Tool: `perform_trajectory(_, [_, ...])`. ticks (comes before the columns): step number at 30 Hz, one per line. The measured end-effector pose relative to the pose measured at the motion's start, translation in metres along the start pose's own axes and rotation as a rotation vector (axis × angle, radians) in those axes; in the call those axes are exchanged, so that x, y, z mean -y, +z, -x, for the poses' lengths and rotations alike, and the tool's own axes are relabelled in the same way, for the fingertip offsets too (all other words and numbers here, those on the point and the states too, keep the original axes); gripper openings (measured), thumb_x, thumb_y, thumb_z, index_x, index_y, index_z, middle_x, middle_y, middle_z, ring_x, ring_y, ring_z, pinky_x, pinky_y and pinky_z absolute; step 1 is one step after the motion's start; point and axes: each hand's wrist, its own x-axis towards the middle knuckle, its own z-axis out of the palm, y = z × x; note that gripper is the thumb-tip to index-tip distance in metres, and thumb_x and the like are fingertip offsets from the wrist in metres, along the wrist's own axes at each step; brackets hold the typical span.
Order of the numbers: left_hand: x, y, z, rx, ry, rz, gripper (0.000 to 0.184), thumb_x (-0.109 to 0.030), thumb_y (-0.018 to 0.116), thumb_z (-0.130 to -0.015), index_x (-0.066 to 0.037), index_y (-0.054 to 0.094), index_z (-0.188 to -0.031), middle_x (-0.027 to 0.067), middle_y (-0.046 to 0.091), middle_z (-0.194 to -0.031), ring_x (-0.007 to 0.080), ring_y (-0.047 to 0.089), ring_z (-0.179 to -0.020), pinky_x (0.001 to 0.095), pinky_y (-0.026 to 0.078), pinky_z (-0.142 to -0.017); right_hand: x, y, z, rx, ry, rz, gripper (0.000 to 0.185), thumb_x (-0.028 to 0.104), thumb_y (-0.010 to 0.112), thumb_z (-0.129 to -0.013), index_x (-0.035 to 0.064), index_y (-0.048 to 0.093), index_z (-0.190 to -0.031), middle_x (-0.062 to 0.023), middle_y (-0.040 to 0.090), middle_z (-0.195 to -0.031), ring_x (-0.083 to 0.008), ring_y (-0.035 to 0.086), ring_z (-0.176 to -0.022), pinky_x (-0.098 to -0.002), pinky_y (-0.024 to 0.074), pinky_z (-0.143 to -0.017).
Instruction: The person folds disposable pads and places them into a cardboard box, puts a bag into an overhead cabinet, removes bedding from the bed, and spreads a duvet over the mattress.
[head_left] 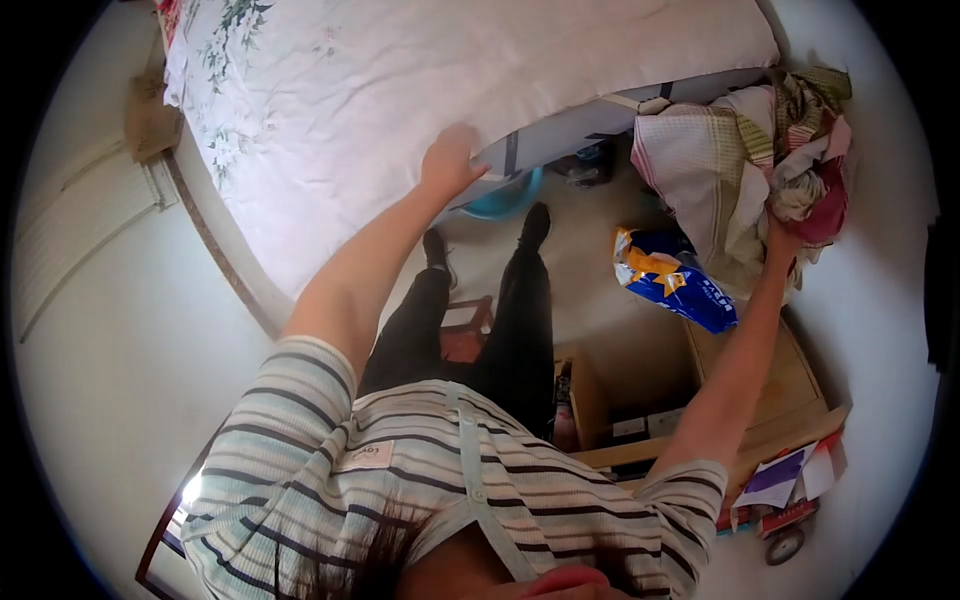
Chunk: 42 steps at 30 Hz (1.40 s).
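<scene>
My left hand (452, 165) rests on the edge of the pale floral quilt (400, 70) that covers the bed. Its thumb points out to the side, and the hand looks open, though the fingertips are blurred. Over at the right, my right hand (785, 238) reaches into a heap of checked and striped cloth (700, 150) piled by the bed's corner. A crumpled beige cloth (797, 195) bunches right above that hand, which seems closed on it; most of its fingers are hidden by fabric.
A blue and orange plastic bag (672, 278) lies below the cloth heap. Beneath the bed's edge are a blue basin (505, 197) and dark shoes (588, 165). A small reddish stool (466, 330) stands between my legs. Wooden furniture (765, 375) is at the lower right.
</scene>
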Motion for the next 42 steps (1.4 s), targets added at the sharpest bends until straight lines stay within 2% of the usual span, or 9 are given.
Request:
perform_trajectory(5, [0.001,0.024,-0.031,0.036,-0.042,-0.195,0.038,-0.018,0.063,-0.066,-0.006,0.045,-0.097,0.0125,0.046,-0.099,0.029,0.046,-0.093,0.0362,0.045,-0.072,0.08,-0.043,0.058,-0.146,0.176,-0.211,0.082,0.038,0.071,-0.062,-0.0022,0.031,-0.122,-0.0188,0.034,-0.125,-0.0316,0.034,-0.114,-0.0356,0.0281,-0.096])
perform_trajectory(8, [0.012,0.028,-0.035,-0.047,0.036,-0.177,0.015,-0.01,0.048,-0.07,-0.006,0.048,-0.084,0.0107,0.046,-0.089,0.0273,0.048,-0.087,0.0408,0.046,-0.065,0.102,-0.055,0.088,-0.255,0.259,0.242,0.071,0.03,0.069,-0.065,-0.0054,0.036,-0.118,-0.0202,0.04,-0.12,-0.0347,0.036,-0.112,-0.0386,0.029,-0.094])
perform_trajectory(12, [0.028,0.01,-0.035,0.042,0.093,-0.071,0.01,-0.009,0.044,-0.073,-0.006,0.05,-0.08,0.0117,0.051,-0.087,0.0281,0.051,-0.082,0.0402,0.046,-0.065,0.142,-0.027,0.126,-0.081,-0.156,0.289,0.043,0.015,0.056,-0.076,-0.001,0.043,-0.113,-0.0177,0.043,-0.117,-0.0332,0.038,-0.108,-0.0403,0.0279,-0.093])
perform_trajectory(18, [0.056,-0.003,-0.021,0.188,0.079,0.097,0.013,-0.016,0.049,-0.077,-0.01,0.055,-0.086,0.0095,0.054,-0.085,0.0271,0.053,-0.083,0.036,0.043,-0.067,0.191,0.069,0.156,0.326,0.194,-0.514,0.029,0.015,0.053,-0.081,0.0032,0.049,-0.108,-0.0118,0.049,-0.107,-0.0166,0.052,-0.088,-0.028,0.0426,-0.076])
perform_trajectory(25, [0.023,-0.076,0.04,0.045,0.143,0.361,0.014,-0.011,0.045,-0.078,-0.005,0.053,-0.088,0.0131,0.054,-0.091,0.0305,0.051,-0.085,0.0361,0.042,-0.073,0.23,0.114,0.121,0.633,0.59,-1.038,0.044,0.033,0.045,-0.086,-0.0007,0.042,-0.114,-0.0147,0.048,-0.11,-0.019,0.05,-0.095,-0.0284,0.0441,-0.078])
perform_trajectory(32, [0.036,-0.181,0.115,0.089,0.116,0.5,0.014,-0.004,0.047,-0.073,-0.004,0.053,-0.086,0.0124,0.053,-0.083,0.03,0.051,-0.08,0.0348,0.042,-0.069,0.319,0.129,0.059,0.622,0.744,-1.822,0.076,0.056,0.041,-0.078,0.0003,0.022,-0.125,-0.0176,0.037,-0.123,-0.0292,0.04,-0.11,-0.047,0.0302,-0.094])
perform_trajectory(36, [0.057,-0.196,0.152,-0.016,0.222,0.498,0.011,-0.005,0.052,-0.073,-0.002,0.053,-0.083,0.0115,0.052,-0.077,0.0278,0.052,-0.073,0.0329,0.042,-0.064,0.359,0.136,0.009,0.434,0.758,-1.886,0.075,0.057,0.049,-0.074,0.004,0.028,-0.123,-0.016,0.04,-0.12,-0.0294,0.038,-0.111,-0.048,0.0291,-0.093])
perform_trajectory(38, [0.063,-0.202,0.166,-0.03,0.237,0.503,0.01,-0.006,0.052,-0.074,-0.002,0.053,-0.083,0.0115,0.052,-0.077,0.028,0.052,-0.073,0.033,0.042,-0.064,0.353,0.166,0.0,0.344,0.783,-1.106,0.073,0.056,0.056,-0.069,0.0077,0.034,-0.119,-0.0142,0.044,-0.112,-0.0293,0.04,-0.107,-0.0504,0.0305,-0.087])
perform_trajectory(42, [0.062,-0.21,0.204,0.023,0.272,0.592,0.01,-0.008,0.052,-0.075,-0.002,0.053,-0.083,0.0115,0.053,-0.078,0.0292,0.052,-0.073,0.0336,0.042,-0.064,0.357,0.192,0.055,0.565,0.964,-0.775,0.07,0.057,0.057,-0.066,0.0169,0.038,-0.12,-0.0101,0.038,-0.122,-0.0247,0.041,-0.104,-0.0497,0.0314,-0.081])
